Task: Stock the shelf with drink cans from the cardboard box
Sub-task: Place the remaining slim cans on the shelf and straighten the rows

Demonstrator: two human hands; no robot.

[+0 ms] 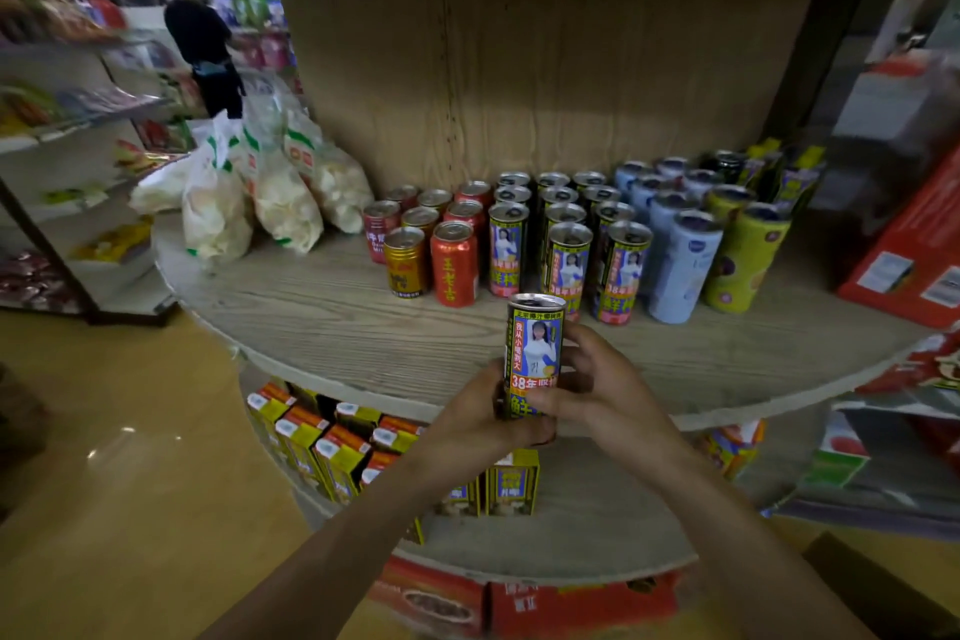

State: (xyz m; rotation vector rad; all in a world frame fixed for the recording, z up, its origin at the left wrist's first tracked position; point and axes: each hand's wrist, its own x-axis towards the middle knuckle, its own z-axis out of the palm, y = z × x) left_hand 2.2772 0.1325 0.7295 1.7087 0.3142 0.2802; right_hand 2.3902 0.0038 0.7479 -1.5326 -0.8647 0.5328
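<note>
A person's left hand (475,413) and right hand (597,390) both grip a can (534,353), held upright over the front edge of the shelf (322,317). Best set down label-forward at the shelf's front, flush against the matching cans (569,265) on that shelf.

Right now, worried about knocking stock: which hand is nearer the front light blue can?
Right. Gripping the held can, the right hand is in front and left of the light blue can; the left hand is farther left.
</note>
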